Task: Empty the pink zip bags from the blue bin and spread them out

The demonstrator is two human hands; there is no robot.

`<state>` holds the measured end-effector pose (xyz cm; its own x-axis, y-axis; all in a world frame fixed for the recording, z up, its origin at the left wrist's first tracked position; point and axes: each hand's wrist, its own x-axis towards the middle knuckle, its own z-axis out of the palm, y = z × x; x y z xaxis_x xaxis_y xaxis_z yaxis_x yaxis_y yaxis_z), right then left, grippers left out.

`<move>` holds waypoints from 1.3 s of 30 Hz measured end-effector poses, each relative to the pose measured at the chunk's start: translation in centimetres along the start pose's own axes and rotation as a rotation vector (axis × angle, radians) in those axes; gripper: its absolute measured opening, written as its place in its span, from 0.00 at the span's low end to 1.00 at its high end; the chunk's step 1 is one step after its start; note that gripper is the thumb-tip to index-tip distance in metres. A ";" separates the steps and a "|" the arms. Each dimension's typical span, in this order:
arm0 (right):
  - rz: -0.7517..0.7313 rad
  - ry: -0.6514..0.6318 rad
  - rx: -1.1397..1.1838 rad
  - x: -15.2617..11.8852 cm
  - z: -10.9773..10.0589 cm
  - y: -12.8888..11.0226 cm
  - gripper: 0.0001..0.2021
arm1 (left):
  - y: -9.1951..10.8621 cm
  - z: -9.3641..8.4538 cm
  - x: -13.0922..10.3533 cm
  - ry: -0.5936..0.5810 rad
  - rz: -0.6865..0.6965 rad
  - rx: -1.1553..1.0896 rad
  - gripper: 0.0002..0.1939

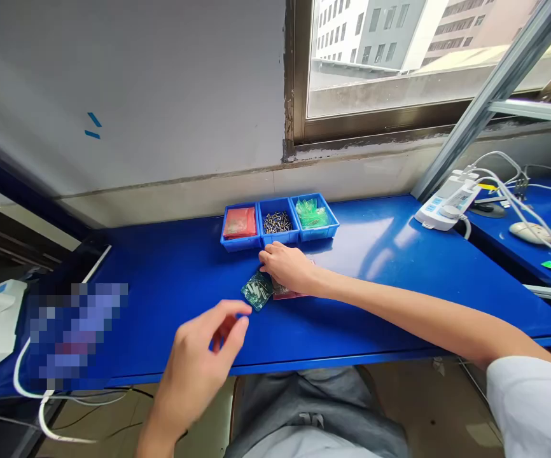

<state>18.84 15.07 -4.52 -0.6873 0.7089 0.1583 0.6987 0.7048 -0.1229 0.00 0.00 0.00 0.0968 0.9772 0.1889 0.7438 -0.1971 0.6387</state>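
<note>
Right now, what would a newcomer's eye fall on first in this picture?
Probably the three blue bins near the wall, holding red packets, small metal pieces and green packets. Next, the right hand in front of them, partly covering a pinkish packet beside a dark green item; the left hand hovers nearer the camera.

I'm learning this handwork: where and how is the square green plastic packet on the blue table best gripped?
Probably pinch the square green plastic packet at its left corner, coming from the left: that corner lies uncovered, while the right hand crowds its far-right side.
</note>
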 end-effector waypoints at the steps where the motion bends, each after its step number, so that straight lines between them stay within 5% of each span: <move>1: 0.035 0.018 0.068 0.0 -0.1 0.1 0.06 | 0.3 -0.2 2.2 0.002 0.027 0.024 0.13; 5: 0.129 0.162 0.546 -0.2 -0.8 1.0 0.04 | 0.7 0.0 9.7 0.000 0.118 0.097 0.09; 9: 0.209 0.332 0.962 -1.7 -1.5 2.7 0.08 | 0.1 1.6 13.1 0.093 0.229 0.197 0.08; 18: 0.290 0.391 0.948 -3.3 -1.6 3.6 0.05 | -2.9 4.0 11.8 0.133 0.398 0.423 0.14; 24: 0.174 0.466 0.784 -3.4 -1.2 2.7 0.07 | 1.3 5.0 14.5 0.388 0.343 -0.109 0.09; 29: 0.216 0.483 0.683 -3.3 -1.6 3.5 0.16 | 3.9 5.5 16.5 0.419 0.517 -0.155 0.07; 39: 0.354 0.336 1.167 -3.2 -0.9 2.9 0.12 | -3.3 5.9 14.7 0.347 0.675 0.037 0.06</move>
<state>23.32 14.82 -4.48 -0.2954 0.9420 0.1592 0.1253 0.2034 -0.9711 2.88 15.45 -3.75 0.3298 0.5631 0.7577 0.6187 -0.7351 0.2770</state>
